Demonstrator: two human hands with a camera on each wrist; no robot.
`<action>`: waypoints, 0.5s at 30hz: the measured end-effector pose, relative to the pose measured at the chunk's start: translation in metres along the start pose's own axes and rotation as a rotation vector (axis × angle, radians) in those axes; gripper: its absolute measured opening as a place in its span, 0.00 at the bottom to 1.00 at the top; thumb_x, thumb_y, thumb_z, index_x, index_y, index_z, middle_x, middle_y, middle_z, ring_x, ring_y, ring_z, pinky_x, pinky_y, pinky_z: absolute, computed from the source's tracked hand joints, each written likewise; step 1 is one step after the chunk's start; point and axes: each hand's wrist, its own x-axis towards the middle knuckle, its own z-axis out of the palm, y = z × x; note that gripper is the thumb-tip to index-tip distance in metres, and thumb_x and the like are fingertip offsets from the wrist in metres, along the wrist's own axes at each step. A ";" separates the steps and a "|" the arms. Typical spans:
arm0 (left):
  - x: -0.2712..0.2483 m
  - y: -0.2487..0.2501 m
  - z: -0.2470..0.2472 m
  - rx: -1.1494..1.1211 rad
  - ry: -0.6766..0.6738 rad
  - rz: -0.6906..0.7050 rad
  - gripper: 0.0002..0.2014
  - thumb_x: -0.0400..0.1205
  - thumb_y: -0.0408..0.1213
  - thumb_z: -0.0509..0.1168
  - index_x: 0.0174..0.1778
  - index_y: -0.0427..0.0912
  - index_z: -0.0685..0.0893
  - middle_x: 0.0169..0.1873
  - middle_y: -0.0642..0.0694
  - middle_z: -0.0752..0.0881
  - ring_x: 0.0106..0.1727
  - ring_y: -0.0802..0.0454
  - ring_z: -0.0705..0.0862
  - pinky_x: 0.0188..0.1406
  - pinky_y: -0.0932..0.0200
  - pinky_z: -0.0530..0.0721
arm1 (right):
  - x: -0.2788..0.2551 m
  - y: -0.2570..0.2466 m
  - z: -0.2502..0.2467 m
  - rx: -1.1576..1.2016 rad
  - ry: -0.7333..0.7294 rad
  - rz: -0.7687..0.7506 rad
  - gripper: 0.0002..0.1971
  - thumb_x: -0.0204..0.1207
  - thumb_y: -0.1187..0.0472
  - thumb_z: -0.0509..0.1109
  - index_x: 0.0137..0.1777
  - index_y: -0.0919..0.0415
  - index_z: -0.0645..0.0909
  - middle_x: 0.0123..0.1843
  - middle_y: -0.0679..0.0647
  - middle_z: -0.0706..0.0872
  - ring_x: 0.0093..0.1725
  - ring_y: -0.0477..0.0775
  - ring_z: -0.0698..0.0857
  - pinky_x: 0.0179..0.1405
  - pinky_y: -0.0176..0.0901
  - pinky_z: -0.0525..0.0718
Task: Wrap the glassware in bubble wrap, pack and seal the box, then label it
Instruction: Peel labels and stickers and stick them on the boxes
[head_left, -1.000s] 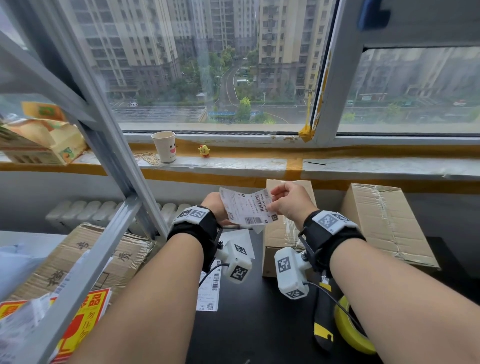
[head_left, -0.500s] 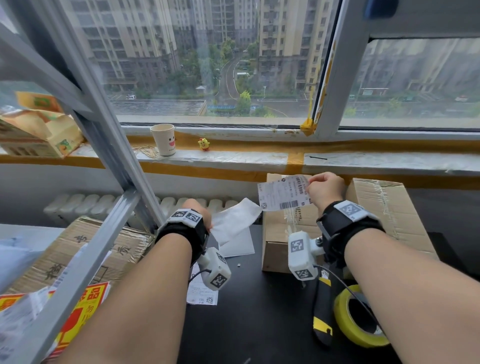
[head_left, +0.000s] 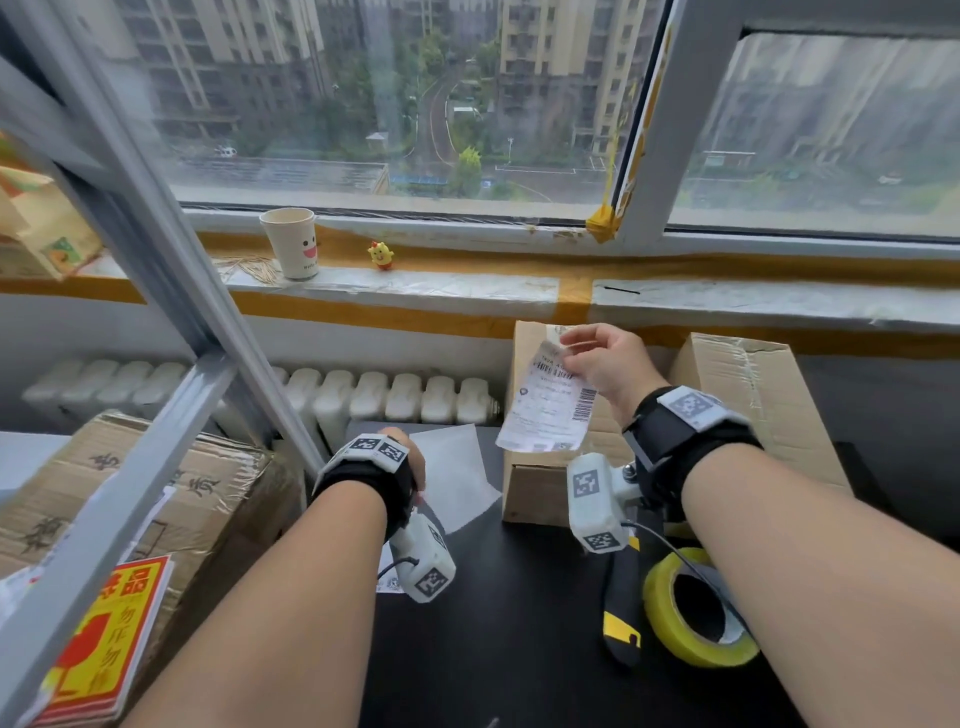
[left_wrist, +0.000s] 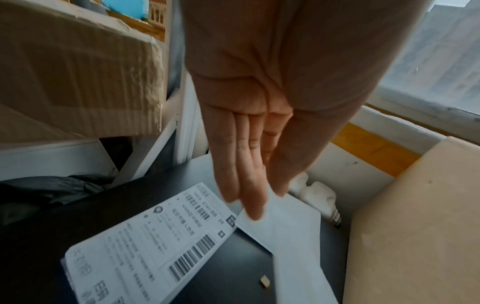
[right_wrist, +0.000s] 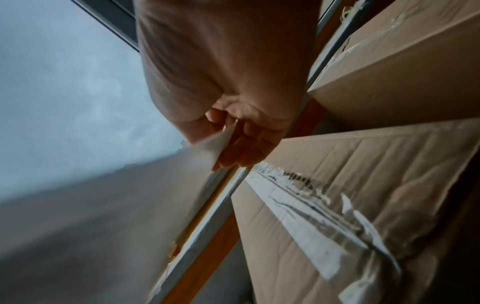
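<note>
My right hand (head_left: 602, 364) pinches the label (head_left: 550, 402) over the box (head_left: 540, 483); left hand (left_wrist: 241, 164) flat, at 9 o'clock. Risk: the limp label curls and sticks crooked.

Bare black surface (head_left: 519, 623) lies open between the forearms. The cardboard box (head_left: 540, 483) blocks the far right, the tape roll (head_left: 691, 613) the near right, the slanted shelf frame (head_left: 171, 332) the left.

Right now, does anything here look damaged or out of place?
Yes. The right box is creased, its top tape wrinkled. Toothpicks lie scattered on the sill beside the cup.
</note>
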 end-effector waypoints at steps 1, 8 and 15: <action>0.002 0.000 0.000 0.058 -0.018 0.004 0.15 0.63 0.35 0.77 0.42 0.32 0.89 0.44 0.36 0.92 0.52 0.38 0.90 0.55 0.45 0.87 | 0.001 0.001 -0.001 0.000 -0.010 -0.004 0.12 0.75 0.77 0.70 0.46 0.58 0.82 0.46 0.57 0.87 0.46 0.54 0.88 0.48 0.48 0.88; -0.043 0.060 -0.025 -0.136 0.185 0.312 0.06 0.77 0.39 0.73 0.42 0.40 0.88 0.37 0.44 0.89 0.38 0.50 0.87 0.37 0.59 0.86 | 0.002 0.000 -0.013 0.010 -0.028 0.002 0.13 0.76 0.76 0.69 0.51 0.58 0.83 0.51 0.62 0.88 0.49 0.59 0.90 0.51 0.55 0.90; -0.083 0.127 -0.021 -0.275 -0.111 0.503 0.12 0.76 0.46 0.75 0.47 0.43 0.90 0.38 0.51 0.91 0.32 0.59 0.80 0.31 0.66 0.80 | 0.013 -0.020 -0.026 0.068 0.006 -0.035 0.13 0.74 0.75 0.72 0.49 0.55 0.83 0.54 0.61 0.88 0.50 0.62 0.90 0.54 0.60 0.88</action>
